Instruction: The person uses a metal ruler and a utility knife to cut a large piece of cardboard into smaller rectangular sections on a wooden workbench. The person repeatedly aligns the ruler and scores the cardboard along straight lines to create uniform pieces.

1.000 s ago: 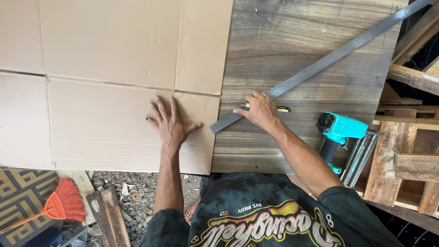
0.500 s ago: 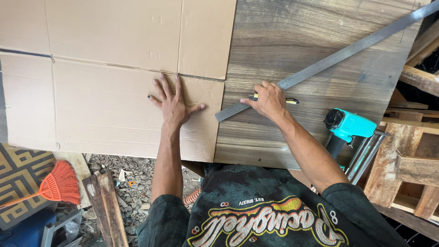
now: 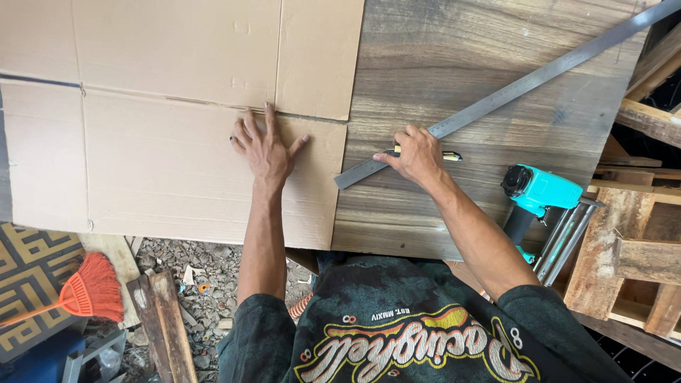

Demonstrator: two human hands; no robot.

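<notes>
Wood-grain tabletop (image 3: pixel 496 42) under everything, half covered by flattened cardboard (image 3: pixel 170 177). Right hand (image 3: pixel 417 154) closed around a yellow-and-black pencil (image 3: pixel 448 155), tip poking out toward the right, knuckles pressing down on the near end of a long steel ruler (image 3: pixel 511 89). Ruler running diagonally, low end by the cardboard's edge, high end off toward the top right corner. Left hand (image 3: pixel 264 147) flat and open, fingers spread wide, gripping nothing, just pinning the cardboard down near the seam between two panels. Something small and dark at the little-finger side of that hand, too tiny to tell what. Cardboard lying in several creased flaps, right edge stopping just short of the ruler's low end, bare wood beyond. Both forearms reaching out from a dark printed T-shirt (image 3: pixel 411 333) at the bottom.

Further out on the right, a turquoise nail gun (image 3: pixel 543 195) resting at the table's edge, long metal magazine angled downward. Beside it, rough wooden pallet slats (image 3: pixel 638 255) stacked and crossing. Down left, below the table edge, gravel and scraps on the ground (image 3: pixel 206 284), a couple of dark planks (image 3: pixel 163 326), an orange broom (image 3: pixel 89 291) lying over a patterned mat (image 3: pixel 28 269).
</notes>
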